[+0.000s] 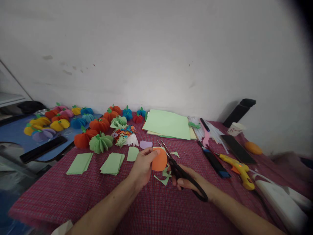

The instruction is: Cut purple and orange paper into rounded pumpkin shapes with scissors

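Head camera view: the left hand (143, 164) pinches a rounded orange paper piece (159, 160) by its left side, thumb on top, a hold that seems chosen to leave the right edge free for the blades. The paper is raised above the checked cloth (137, 209), near the middle of the work area, likely so the scissors (187, 178) have room beneath it. Those sit clasped in the right hand (187, 179), fingers wrapped around the black handles; the blades stand slightly apart beside the paper's right edge, though whether they touch it I cannot tell. Pale green scraps (164, 179) lie on the cloth under and beside the hands, where offcuts would naturally drop. To the left, two stacks of green paper (79, 164) (112, 163) rest flat and apart, perhaps to keep the pieces sorted and within reach. Paper pumpkins (100, 142) cluster farther back on that side, presumably out of the scissors' way, while a yellow glue gun (238, 168) lies to the right, clear of the paper.
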Tool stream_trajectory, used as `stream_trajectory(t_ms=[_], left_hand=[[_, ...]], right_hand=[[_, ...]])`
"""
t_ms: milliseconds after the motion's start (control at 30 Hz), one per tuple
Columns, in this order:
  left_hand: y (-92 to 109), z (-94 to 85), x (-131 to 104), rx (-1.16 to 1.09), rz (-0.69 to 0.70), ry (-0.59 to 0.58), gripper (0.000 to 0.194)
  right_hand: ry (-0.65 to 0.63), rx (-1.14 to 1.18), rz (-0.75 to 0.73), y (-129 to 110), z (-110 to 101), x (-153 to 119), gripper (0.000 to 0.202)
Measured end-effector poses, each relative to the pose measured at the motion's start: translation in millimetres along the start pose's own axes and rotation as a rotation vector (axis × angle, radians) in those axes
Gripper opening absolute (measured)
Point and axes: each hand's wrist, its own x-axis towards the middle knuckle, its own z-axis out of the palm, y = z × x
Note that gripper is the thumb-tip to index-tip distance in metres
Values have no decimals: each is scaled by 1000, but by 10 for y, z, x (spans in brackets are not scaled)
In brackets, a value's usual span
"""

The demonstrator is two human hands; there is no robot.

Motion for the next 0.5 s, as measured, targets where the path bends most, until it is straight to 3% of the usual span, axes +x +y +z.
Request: stream_trajectory(t_ms=[500], left_hand=[[-57, 26, 3, 11, -1, 38, 17]], right_hand=[[41, 34, 6, 50, 45, 26, 37]])
